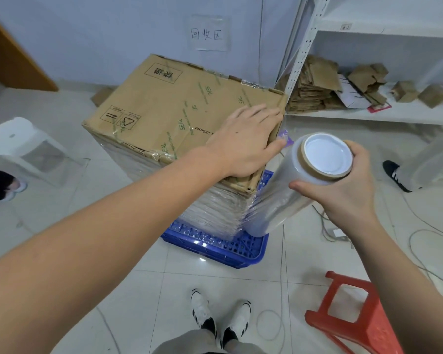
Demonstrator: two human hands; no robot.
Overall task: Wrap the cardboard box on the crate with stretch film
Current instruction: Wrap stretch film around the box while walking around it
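Most of the blue crate [215, 245] hides under the cardboard box [169, 108]; left hand [243, 141] presses flat there, right hand [343, 190] grips the film roll [292, 190].

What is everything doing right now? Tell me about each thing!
cardboard box: closed, standing on the crate, sides wrapped in film, top bare.
blue crate: on the floor under the box.
stretch film roll: upright beside the box's corner, film running onto the box.
left hand: flat on the box top, fingers straight.
right hand: grips the roll's top end.
red stool: standing on the floor.

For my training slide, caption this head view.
Left hand steadies the cardboard box while right hand runs the stretch film roll around it.
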